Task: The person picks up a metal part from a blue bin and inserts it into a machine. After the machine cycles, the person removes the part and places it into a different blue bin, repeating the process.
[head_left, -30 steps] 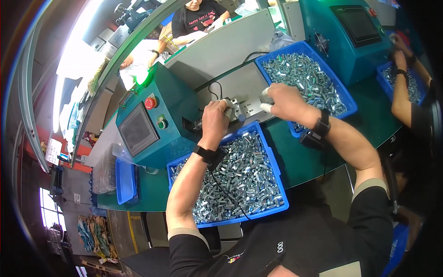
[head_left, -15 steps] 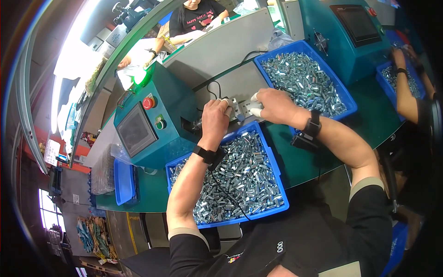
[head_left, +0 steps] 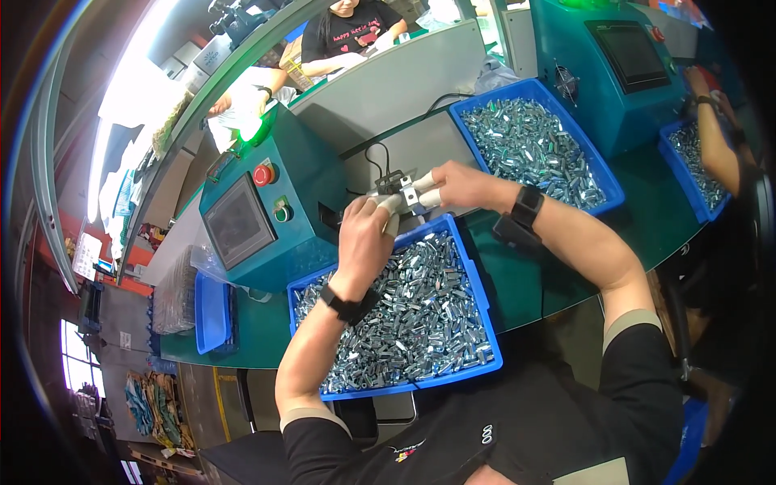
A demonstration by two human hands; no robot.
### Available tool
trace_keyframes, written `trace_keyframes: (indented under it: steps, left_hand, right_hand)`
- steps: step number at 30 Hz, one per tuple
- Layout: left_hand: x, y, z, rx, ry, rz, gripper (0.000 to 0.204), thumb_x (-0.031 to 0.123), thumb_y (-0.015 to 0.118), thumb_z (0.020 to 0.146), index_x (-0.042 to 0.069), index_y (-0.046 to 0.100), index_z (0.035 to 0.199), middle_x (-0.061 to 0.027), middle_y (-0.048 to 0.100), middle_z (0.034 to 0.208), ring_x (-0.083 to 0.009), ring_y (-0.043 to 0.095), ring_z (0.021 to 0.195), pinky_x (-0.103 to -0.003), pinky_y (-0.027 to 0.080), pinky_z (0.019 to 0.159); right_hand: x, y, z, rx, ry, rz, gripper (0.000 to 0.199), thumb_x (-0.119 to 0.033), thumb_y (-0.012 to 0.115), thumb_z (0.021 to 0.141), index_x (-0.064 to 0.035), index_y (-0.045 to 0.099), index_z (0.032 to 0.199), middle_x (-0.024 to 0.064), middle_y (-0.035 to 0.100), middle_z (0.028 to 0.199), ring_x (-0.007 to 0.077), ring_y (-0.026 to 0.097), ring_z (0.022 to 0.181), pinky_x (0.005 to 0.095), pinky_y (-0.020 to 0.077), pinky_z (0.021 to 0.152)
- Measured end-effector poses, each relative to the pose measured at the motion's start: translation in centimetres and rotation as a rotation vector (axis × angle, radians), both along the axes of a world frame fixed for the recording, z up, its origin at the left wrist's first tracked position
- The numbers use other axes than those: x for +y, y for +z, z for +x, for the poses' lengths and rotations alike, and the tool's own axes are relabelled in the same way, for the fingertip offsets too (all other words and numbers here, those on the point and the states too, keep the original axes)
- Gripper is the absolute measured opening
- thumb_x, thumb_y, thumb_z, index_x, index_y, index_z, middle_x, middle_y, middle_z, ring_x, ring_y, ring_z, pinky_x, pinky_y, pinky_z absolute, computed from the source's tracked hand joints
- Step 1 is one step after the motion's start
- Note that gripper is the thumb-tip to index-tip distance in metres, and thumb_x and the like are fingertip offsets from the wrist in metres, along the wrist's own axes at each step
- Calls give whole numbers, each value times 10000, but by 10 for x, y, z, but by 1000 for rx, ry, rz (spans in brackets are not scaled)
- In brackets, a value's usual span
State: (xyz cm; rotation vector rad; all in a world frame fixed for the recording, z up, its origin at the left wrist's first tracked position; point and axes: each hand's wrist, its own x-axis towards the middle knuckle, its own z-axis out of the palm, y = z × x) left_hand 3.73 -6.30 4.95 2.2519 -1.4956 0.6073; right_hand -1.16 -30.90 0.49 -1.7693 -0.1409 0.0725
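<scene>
A small metal fixture (head_left: 410, 196) stands beside the teal machine (head_left: 279, 206), behind the near blue bin (head_left: 495, 343). My left hand (head_left: 365, 234), with pale finger covers, is closed at the left side of this fixture, its fingertips pressed together. From the right, my right hand (head_left: 467, 187) reaches to the fixture, its covered thumb and forefinger close together at the metal. Whatever either hand pinches is too small or hidden to make out. Shiny hexagonal metal pieces (head_left: 412, 315) fill the near bin, just below my hands.
Another blue bin (head_left: 618, 200) of similar pieces sits at the back right, near a second teal machine (head_left: 606, 105). A grey partition (head_left: 396, 81) runs behind. Empty blue trays (head_left: 212, 315) lie at left. A co-worker's arm (head_left: 715, 149) reaches over a bin at far right.
My left hand has drawn back slightly toward me and left. My right hand has shifted left to the fixture, and its thumb and forefinger have come closer together.
</scene>
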Motion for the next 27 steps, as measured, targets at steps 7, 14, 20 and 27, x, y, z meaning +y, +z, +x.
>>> trace_keyframes:
  steps: [7,14,20,27]
  left_hand:
    - [68,4,-46,158,44,92,269,36,783,867,68,768,1134,-120,753,1029,-351,691,1000,-439,556,881]
    - [89,-2,-58,235,39,122,213,64,792,876,71,758,1086,-104,728,941,-326,676,925,-432,552,842]
    - [80,-12,-49,335,62,176,244,78,806,871,73,782,1114,-113,736,954,-339,683,952,-432,558,847]
    - [63,-20,-38,379,38,212,270,86,806,873,71,770,1140,-124,723,946,-355,664,949,-442,552,836]
  right_hand:
    - [2,21,19,137,108,56,375,-104,657,942,-34,770,1292,3,747,931,46,619,723,219,477,627]
    - [9,12,25,108,108,23,368,-112,662,969,-59,767,1318,13,759,979,44,621,759,226,499,663]
    - [13,-11,28,-43,69,-2,363,-158,721,981,-77,762,1332,34,773,1067,76,612,813,262,536,726]
    - [20,-18,28,-101,16,6,334,-175,726,960,-78,791,1273,24,745,906,80,598,726,268,505,681]
